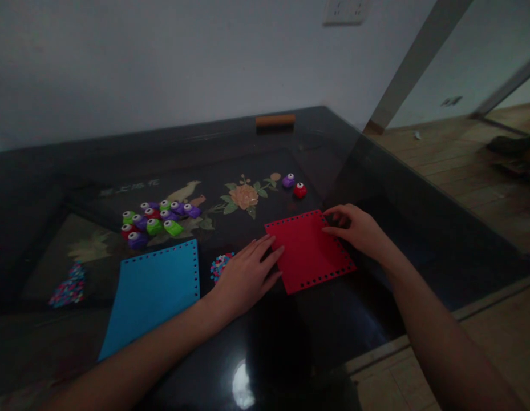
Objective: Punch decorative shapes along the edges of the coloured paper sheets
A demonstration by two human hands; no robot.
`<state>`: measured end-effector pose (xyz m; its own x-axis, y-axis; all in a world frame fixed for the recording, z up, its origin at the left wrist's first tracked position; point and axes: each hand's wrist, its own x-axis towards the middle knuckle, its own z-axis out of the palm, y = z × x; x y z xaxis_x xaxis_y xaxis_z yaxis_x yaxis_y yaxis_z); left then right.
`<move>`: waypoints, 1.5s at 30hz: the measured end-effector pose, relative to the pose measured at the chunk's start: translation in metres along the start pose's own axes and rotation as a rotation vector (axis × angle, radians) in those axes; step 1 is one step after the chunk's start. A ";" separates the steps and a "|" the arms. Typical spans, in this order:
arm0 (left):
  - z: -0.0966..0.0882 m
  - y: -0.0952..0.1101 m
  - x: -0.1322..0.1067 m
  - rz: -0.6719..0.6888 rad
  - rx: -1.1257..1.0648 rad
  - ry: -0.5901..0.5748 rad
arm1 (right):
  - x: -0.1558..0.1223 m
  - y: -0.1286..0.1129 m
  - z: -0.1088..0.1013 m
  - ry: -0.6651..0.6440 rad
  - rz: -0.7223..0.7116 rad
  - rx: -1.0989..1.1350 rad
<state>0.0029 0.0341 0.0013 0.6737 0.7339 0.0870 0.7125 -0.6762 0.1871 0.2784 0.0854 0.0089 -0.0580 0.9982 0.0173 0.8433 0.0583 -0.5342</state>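
Note:
A red sheet of paper with small punched holes along its edges lies on the dark table. My left hand rests flat with fingers apart, the fingertips on the sheet's left edge. At the upper right edge, my right hand touches the sheet with thumb and forefinger spaced apart and the other fingers curled. Left of my left hand is a blue sheet, also holed along its top and right edges. A pile of coloured paper bits sits between the sheets, partly hidden by my left hand.
Several small purple, green and red craft punches cluster behind the blue sheet. A purple punch and a red punch stand behind the red sheet. More paper bits lie at left. A brown roll lies near the wall.

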 end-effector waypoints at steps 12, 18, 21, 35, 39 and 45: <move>0.000 0.003 -0.002 -0.004 0.010 0.002 | -0.002 0.002 0.005 -0.028 -0.070 -0.074; -0.002 0.006 -0.003 -0.003 0.003 -0.004 | -0.004 0.003 0.004 -0.034 -0.077 -0.057; -0.002 0.006 -0.003 -0.004 -0.003 0.011 | -0.004 0.002 0.003 -0.042 -0.075 -0.057; -0.002 0.007 -0.004 -0.008 -0.011 0.015 | -0.006 -0.003 -0.001 -0.065 -0.065 -0.044; -0.006 0.007 -0.004 -0.013 -0.037 0.017 | -0.005 0.001 -0.001 -0.082 -0.058 -0.006; -0.031 0.005 -0.004 0.006 -0.124 0.062 | -0.001 0.014 0.002 -0.041 -0.072 0.066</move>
<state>-0.0021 0.0296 0.0318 0.6614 0.7353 0.1481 0.6765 -0.6701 0.3055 0.2891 0.0855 0.0001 -0.1404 0.9898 0.0239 0.7990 0.1275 -0.5876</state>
